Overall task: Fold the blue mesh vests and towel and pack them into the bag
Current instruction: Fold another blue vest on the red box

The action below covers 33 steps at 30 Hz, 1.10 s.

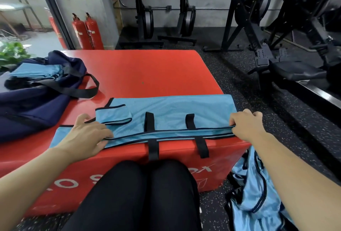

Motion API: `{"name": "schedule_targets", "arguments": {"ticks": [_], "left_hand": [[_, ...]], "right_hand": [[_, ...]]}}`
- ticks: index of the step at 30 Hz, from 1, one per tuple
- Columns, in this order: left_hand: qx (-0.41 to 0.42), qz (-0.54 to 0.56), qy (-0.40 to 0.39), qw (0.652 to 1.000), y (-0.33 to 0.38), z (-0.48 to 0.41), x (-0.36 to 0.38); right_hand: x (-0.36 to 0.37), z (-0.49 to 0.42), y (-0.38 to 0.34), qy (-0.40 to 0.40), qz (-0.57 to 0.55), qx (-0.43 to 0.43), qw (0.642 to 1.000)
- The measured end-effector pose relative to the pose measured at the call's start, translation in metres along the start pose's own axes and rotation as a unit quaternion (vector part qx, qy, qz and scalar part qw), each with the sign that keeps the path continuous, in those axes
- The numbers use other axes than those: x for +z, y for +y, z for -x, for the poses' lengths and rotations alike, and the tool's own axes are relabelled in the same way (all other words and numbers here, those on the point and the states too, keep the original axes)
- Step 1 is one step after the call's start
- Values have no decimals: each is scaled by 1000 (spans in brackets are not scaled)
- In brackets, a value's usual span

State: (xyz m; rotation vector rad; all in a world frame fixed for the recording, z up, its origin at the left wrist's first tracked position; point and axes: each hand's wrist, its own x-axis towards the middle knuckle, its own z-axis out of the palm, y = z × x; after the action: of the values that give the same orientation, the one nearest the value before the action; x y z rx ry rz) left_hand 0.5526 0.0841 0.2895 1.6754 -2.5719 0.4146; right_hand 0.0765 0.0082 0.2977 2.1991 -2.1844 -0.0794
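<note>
red box (147, 72) under vest (175, 109), long axis crosswise, hem (166, 135) in grip of left hand (86, 136), right hand (247, 125)

Red box (147, 68) carries partly hidden white lettering.
</note>
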Motion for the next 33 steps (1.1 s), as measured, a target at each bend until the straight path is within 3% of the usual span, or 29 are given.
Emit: {"name": "schedule_targets", "arguments": {"ticks": [5,13,20,27,33], "left_hand": [[41,-39,10,998,4,0,-2],[56,-96,46,993,12,0,-4],[59,-161,57,984,14,2,-3],[53,-201,37,977,19,0,-7],[64,-174,12,983,23,-5,-13]], "right_hand": [[3,5,1,22,-7,24,999],[8,15,6,83,115,51,989],[0,15,9,13,137,-16,990],[-6,22,13,-4,104,-37,994],[-11,26,9,-17,109,-26,994]]}}
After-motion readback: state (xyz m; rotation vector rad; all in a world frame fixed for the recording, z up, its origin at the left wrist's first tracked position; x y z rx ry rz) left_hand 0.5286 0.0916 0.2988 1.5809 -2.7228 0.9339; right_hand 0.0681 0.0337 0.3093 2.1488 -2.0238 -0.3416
